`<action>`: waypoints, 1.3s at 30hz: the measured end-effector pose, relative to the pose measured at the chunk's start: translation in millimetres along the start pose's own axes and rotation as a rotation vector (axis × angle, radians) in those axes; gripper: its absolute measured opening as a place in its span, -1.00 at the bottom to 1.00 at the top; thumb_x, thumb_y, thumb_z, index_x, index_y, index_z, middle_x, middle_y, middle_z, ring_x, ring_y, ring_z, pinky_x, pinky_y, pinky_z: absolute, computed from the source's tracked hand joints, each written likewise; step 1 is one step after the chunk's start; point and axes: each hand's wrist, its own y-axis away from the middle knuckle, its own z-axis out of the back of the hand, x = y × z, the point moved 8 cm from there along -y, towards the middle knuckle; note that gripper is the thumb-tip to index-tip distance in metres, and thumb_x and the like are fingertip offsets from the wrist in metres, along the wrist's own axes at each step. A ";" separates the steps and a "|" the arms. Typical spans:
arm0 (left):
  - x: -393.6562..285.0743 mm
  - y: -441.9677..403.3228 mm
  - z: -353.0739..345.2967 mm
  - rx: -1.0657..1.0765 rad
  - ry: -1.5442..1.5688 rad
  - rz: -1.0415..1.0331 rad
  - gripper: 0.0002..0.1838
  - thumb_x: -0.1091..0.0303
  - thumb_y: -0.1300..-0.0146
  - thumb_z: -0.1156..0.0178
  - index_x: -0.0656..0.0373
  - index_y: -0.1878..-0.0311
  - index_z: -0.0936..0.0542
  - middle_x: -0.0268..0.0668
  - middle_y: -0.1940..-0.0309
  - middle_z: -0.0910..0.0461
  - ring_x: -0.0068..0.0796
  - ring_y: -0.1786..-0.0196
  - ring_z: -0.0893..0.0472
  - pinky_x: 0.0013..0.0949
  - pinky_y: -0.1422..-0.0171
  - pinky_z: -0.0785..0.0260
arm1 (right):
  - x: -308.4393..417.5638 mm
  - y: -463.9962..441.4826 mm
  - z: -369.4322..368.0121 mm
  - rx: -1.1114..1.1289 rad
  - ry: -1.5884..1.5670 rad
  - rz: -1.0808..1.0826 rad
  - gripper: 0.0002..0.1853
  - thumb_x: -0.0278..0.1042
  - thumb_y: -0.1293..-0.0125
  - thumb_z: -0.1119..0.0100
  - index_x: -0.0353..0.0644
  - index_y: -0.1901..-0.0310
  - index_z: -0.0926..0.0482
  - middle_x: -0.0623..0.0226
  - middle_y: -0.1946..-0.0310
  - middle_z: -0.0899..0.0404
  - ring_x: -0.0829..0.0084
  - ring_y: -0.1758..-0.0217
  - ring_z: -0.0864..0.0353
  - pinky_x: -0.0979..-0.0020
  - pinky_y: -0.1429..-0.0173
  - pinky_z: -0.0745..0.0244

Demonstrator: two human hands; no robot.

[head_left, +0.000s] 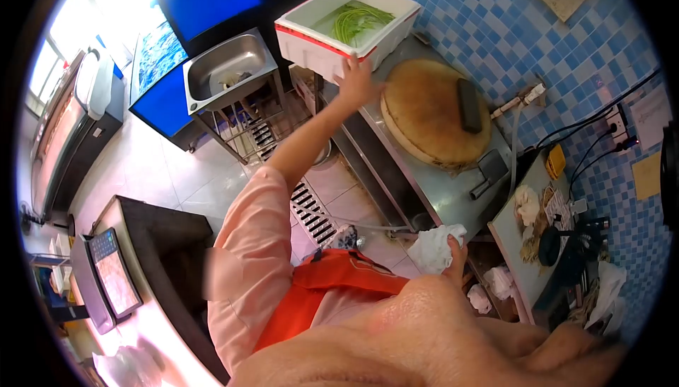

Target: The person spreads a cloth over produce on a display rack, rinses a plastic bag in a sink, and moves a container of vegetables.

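My left hand [357,84] is stretched forward with its fingers apart, at the near corner of a white foam box [311,49] with a red band. Whether the fingertips touch the box, I cannot tell. Long green vegetables [359,22] lie in water inside the box. Low at my right side, my right hand [456,261] is closed on a crumpled white cloth [433,247]. To the right of the left hand, a round wooden chopping board [421,114] rests on the metal counter, bearing a dark rectangular block [468,106]. Beside the board is a dark cleaver [489,173].
A steel sink [230,68] on legs stands left of the box. A floor drain grate [311,210] and a hose [353,223] are below. Left are a scale [113,274] and a counter; right, a cluttered side table [527,245] and wall cables.
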 end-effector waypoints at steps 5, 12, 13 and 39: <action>38.2 -80.4 -20.7 -0.049 -0.073 0.091 -0.03 -0.12 0.22 -0.39 -0.01 -0.30 -0.23 0.22 -0.33 0.12 0.46 -0.36 0.24 0.62 -0.09 0.11 | -1.4 -57.8 -22.5 0.057 -0.128 0.050 -0.53 -0.44 -0.06 -0.20 -0.26 -0.06 -0.37 0.20 0.17 -0.51 0.31 0.14 -0.56 0.30 0.05 -0.50; 68.2 -104.2 -52.0 -0.097 -0.055 -0.055 -0.41 0.10 0.32 -0.42 -0.02 0.09 -0.56 0.27 -0.28 0.03 0.62 -0.31 0.37 0.63 -0.01 -0.01 | 15.8 -101.6 -54.5 -0.042 -0.096 -0.007 -0.41 -0.42 -0.03 -0.27 -0.28 -0.14 -0.31 0.16 0.11 -0.48 0.28 0.06 -0.52 0.29 -0.01 -0.46; 68.5 -106.4 -51.6 -0.064 -0.060 -0.056 -0.41 0.10 0.32 -0.42 -0.02 0.08 -0.56 0.27 -0.27 0.01 0.62 -0.30 0.37 0.63 -0.01 -0.01 | 22.0 -108.3 -61.0 -0.048 -0.101 0.001 -0.39 -0.42 -0.02 -0.28 -0.28 -0.14 -0.30 0.15 0.10 -0.47 0.28 0.07 -0.52 0.29 -0.01 -0.46; 205.4 -211.0 25.8 0.349 0.158 -0.461 -0.75 0.33 0.28 -0.40 0.17 0.49 -0.58 -0.07 -0.34 -0.12 0.26 -0.42 0.18 0.17 -0.40 0.09 | 170.6 -407.9 -496.6 0.468 1.486 0.768 -0.17 -0.33 0.03 -0.15 0.13 -0.37 -0.09 -0.02 0.13 -0.51 0.04 0.08 -0.51 0.23 -0.01 -0.40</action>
